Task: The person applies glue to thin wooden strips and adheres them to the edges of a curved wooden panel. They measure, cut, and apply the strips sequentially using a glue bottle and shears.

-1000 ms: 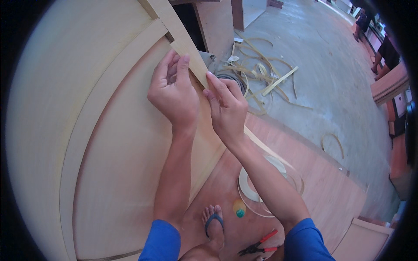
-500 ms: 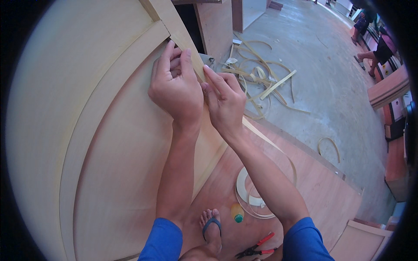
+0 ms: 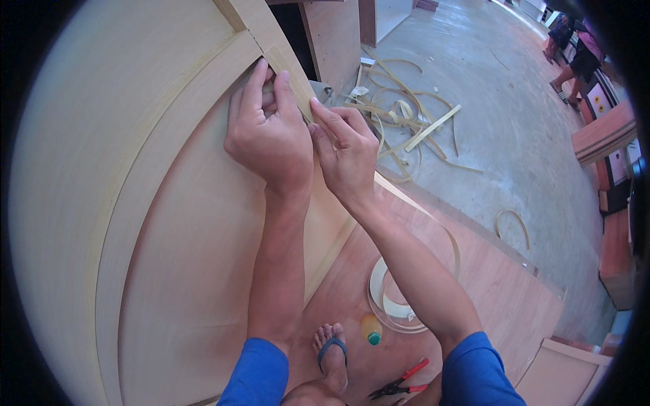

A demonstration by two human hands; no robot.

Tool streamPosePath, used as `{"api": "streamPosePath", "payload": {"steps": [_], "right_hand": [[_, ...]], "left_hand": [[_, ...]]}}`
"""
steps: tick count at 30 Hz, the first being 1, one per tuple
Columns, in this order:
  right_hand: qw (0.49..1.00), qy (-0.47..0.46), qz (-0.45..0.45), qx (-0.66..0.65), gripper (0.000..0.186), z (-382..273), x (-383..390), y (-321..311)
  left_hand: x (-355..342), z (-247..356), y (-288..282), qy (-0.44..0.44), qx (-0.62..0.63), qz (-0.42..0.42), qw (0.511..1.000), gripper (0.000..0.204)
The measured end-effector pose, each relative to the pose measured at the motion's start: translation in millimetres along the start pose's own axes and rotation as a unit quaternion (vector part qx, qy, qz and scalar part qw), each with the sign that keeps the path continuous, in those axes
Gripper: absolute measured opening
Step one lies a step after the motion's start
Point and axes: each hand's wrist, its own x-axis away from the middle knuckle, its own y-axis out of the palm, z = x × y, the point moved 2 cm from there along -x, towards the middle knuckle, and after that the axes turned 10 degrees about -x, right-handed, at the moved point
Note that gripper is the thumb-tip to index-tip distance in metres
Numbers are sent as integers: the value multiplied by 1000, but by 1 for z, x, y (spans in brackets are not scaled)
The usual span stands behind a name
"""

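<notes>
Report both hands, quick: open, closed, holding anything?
Left hand: fingers bent, thumb against the pale strip; firm grip cannot be told.
Right hand: thumb and forefinger closed on the strip's edge.

Left hand fingertips at upper end of pale strip along wooden frame; right hand pinches strip lower down. Near sandalled foot: coil, green-capped bottle, red-handled cutters. Loose offcuts on grey floor.

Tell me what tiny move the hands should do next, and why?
Maybe the left hand should gently press the pale strip near its end, because that hand is right beside it, while the right hand touches the strip further along.
</notes>
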Motion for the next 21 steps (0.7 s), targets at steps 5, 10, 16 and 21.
{"api": "streamPosePath", "payload": {"steps": [5, 10, 16, 21], "right_hand": [[1000, 15, -7, 3, 43, 0, -2, -2], [1000, 18, -16, -2, 42, 1, -4, -3], [999, 23, -22, -2, 41, 3, -7, -5], [999, 32, -23, 1, 41, 0, -11, -5]], "left_hand": [[1, -1, 1, 14, 0, -5, 1000, 25], [4, 4, 4, 17, 2, 15, 1000, 26], [3, 4, 11, 7, 19, 28, 999, 24], [3, 6, 13, 12, 11, 44, 999, 21]]}}
